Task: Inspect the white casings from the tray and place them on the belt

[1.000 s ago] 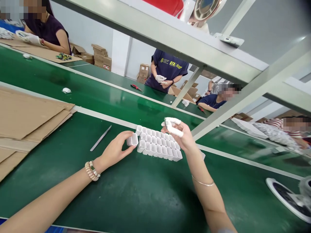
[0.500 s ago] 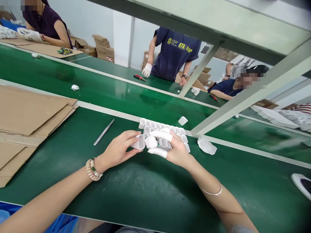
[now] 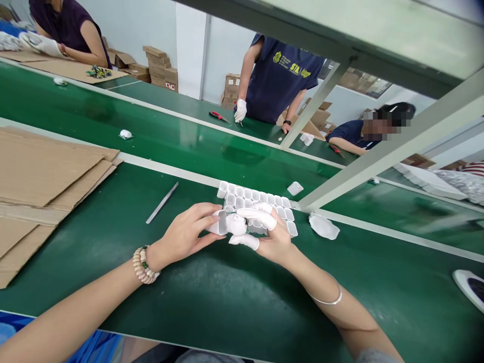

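Observation:
My left hand [image 3: 189, 226] is closed around a small white plastic cup-like housing [image 3: 217, 224], its open mouth turned to the right. My right hand [image 3: 270, 229], with white covers on several fingers, grips a rounded white part [image 3: 236, 224] that has a bit of green at its edge. This part sits right at the mouth of the housing; whether it has entered is hard to tell. Behind my hands, rows of white open housings [image 3: 251, 194] stand on the green table, partly hidden by my right hand.
Metal tweezers [image 3: 162, 202] lie left of my hands, beside stacked cardboard [image 3: 49, 176]. A white irregular piece [image 3: 324, 226] rests near the metal post [image 3: 317, 199]. White parts [image 3: 126, 134] lie on the green belt [image 3: 181, 146]. Co-workers [image 3: 282, 75] are across it.
My right hand has brought the rounded white part closer to the housing's mouth. White parts on the belt have shifted slightly right. The co-worker opposite has moved a gloved hand rightward.

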`<action>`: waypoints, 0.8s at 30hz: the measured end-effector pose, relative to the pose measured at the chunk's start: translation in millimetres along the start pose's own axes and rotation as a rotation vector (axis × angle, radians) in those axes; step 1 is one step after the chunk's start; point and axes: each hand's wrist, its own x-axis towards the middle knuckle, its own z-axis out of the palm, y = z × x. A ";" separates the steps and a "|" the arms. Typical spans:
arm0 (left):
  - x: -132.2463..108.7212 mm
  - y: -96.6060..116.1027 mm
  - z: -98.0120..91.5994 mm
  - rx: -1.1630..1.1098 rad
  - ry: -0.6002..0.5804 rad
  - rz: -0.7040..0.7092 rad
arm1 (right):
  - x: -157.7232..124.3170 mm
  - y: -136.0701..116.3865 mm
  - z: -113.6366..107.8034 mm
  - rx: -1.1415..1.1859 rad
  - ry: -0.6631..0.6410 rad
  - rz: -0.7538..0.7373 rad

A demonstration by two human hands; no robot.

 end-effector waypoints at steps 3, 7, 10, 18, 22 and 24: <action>0.6 1.2 -0.2 0.004 0.003 0.004 | -1.2 1.3 1.6 0.017 0.007 0.005; 0.0 1.9 0.1 -0.018 0.008 -0.002 | -2.5 2.7 3.2 0.019 0.025 0.007; -0.6 1.8 0.9 -0.029 0.010 0.015 | -2.2 1.7 4.9 0.017 0.032 0.004; 1.6 2.8 -0.4 -0.034 0.019 0.013 | -3.7 -0.7 8.3 0.074 0.031 0.039; 2.4 3.2 -0.9 -0.020 0.029 0.026 | -6.0 -0.7 9.0 0.084 0.026 0.056; 2.8 3.4 -0.9 -0.015 0.031 0.037 | -6.3 -1.0 9.2 0.097 0.019 0.055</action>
